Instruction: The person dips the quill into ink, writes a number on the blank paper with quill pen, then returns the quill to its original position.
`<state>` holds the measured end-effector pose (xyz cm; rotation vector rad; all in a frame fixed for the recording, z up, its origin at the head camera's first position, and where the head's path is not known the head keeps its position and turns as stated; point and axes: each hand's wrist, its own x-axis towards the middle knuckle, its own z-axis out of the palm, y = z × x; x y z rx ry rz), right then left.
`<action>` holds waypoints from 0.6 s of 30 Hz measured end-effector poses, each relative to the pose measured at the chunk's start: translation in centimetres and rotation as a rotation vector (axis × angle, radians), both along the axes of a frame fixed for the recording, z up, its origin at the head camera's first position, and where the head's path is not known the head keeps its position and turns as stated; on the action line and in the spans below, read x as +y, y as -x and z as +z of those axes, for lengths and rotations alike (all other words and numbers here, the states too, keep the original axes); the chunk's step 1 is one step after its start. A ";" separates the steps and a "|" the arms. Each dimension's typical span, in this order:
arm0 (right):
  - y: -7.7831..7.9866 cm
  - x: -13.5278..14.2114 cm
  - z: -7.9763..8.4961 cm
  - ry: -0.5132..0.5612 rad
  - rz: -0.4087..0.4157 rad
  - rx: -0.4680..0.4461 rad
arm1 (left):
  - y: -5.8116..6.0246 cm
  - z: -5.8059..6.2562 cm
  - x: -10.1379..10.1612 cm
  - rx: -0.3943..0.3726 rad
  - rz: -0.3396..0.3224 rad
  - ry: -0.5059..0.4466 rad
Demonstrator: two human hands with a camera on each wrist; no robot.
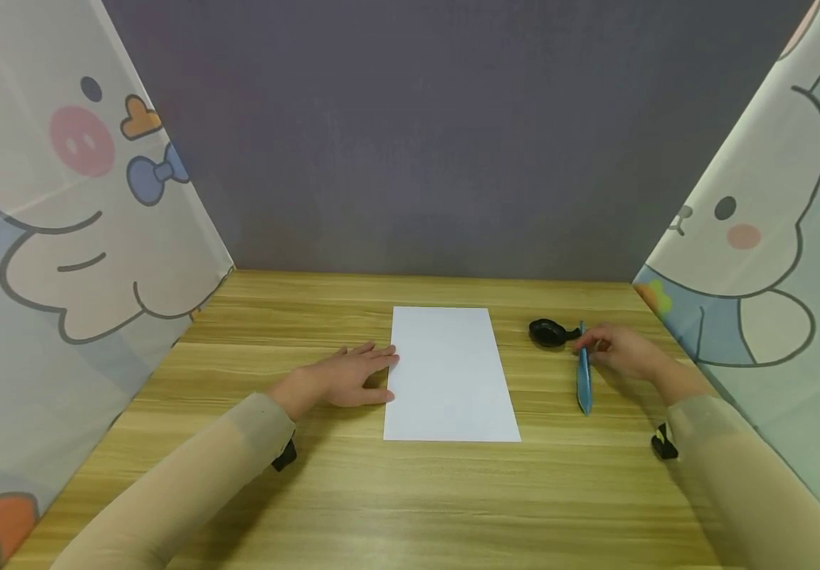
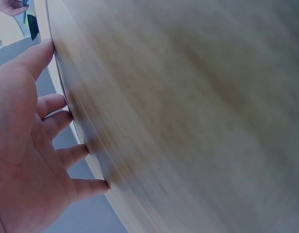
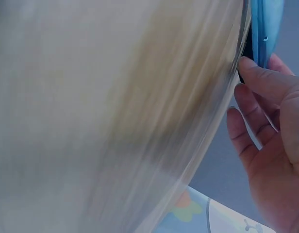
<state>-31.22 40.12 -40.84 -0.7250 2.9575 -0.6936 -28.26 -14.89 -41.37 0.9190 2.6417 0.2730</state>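
Observation:
A white sheet of paper (image 1: 449,376) lies at the middle of the wooden table. My left hand (image 1: 353,376) rests at its left edge, fingers spread, with fingertips and thumb tip on the margin. In the left wrist view the same hand (image 2: 30,131) shows its palm side, and it holds nothing. On the right, my right hand (image 1: 620,351) pinches a slim, flat blue object (image 1: 584,381) near its far end, between thumb and fingers. The right wrist view shows the blue object (image 3: 267,26) upright above the thumb; its kind I cannot tell.
A small black object (image 1: 547,333) with a rounded head and short handle lies just left of the right hand. A dark grey panel (image 1: 424,142) stands behind the table (image 1: 410,507). Cartoon-printed cloths (image 1: 759,206) hang at both sides.

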 end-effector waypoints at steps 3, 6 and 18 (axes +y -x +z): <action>-0.2 0.0 0.2 0.026 0.007 0.029 | 0.0 0.0 0.0 0.000 0.001 0.004; -0.5 0.1 0.3 0.039 0.004 0.059 | -0.1 0.1 0.0 -0.006 0.003 0.003; -1.9 0.3 0.4 0.255 0.005 0.075 | -0.2 0.3 0.0 -0.009 0.006 -0.013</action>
